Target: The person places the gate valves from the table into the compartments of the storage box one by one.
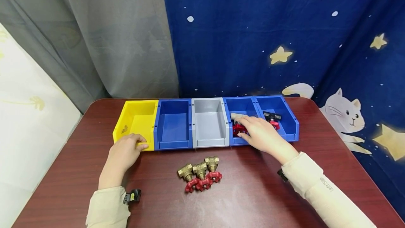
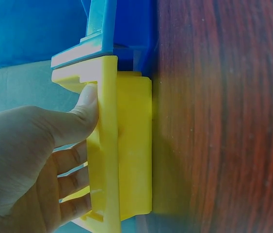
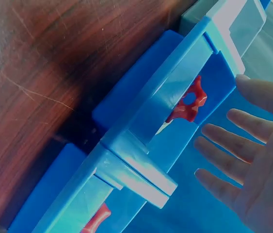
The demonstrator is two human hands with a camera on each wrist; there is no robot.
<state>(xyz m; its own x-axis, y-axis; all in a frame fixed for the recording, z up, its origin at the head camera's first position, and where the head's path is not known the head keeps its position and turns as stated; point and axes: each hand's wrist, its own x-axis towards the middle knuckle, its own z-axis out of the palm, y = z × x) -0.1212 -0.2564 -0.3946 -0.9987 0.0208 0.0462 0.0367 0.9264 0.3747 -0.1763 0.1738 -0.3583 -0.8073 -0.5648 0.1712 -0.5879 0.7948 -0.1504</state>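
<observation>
My left hand [image 1: 126,149] rests on the front edge of the yellow bin [image 1: 134,105]. In the left wrist view its thumb touches the yellow rim [image 2: 109,145], and the fingers reach loosely inside. Over the right-middle blue bin [image 1: 235,102] hovers my right hand [image 1: 261,133], fingers spread and nothing held, as the right wrist view shows. Beneath it lies a valve with a red handwheel [image 1: 238,129] and a pale body [image 1: 237,116], partly hidden by the hand. Several brass valves [image 1: 200,170] with red handwheels lie together on the table before the bins.
A blue bin [image 1: 173,145] and a grey bin [image 1: 210,143] stand mid-row. The far-right blue bin [image 1: 292,134] holds a black-bodied valve [image 1: 272,116] with a red handle. The row sits on a dark red wooden table [image 1: 253,200], with curtains [image 1: 227,45] behind.
</observation>
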